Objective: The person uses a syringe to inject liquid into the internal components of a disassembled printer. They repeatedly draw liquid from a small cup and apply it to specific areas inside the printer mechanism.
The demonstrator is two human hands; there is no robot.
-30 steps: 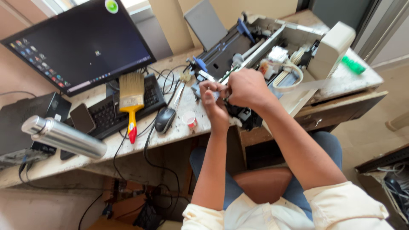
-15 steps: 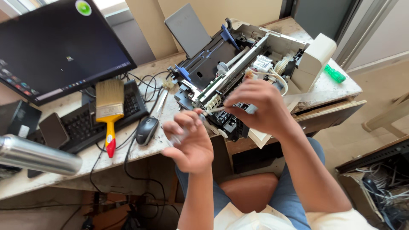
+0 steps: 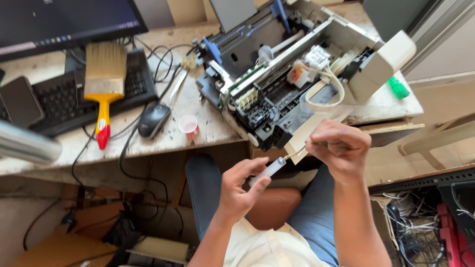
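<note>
Clear plastic syringe [image 3: 269, 171] pinched in your left hand [image 3: 240, 190]; your right hand [image 3: 341, 148] pinches its tip, below the opened printer [image 3: 297, 74].

A worn, stained pale desk [image 3: 208, 126] carries everything here, with the opened printer [image 3: 297, 74] as its landmark, sitting toward the right end and overhanging the front edge. Just left of the printer stands a small red-and-white cup [image 3: 188, 124], then a dark mouse [image 3: 153, 120]. Farther left lies a black keyboard [image 3: 64, 94] with a yellow-handled paintbrush [image 3: 103, 84] across it and a phone [image 3: 20, 101]. A green object [image 3: 399, 88] lies right of the printer.
</note>
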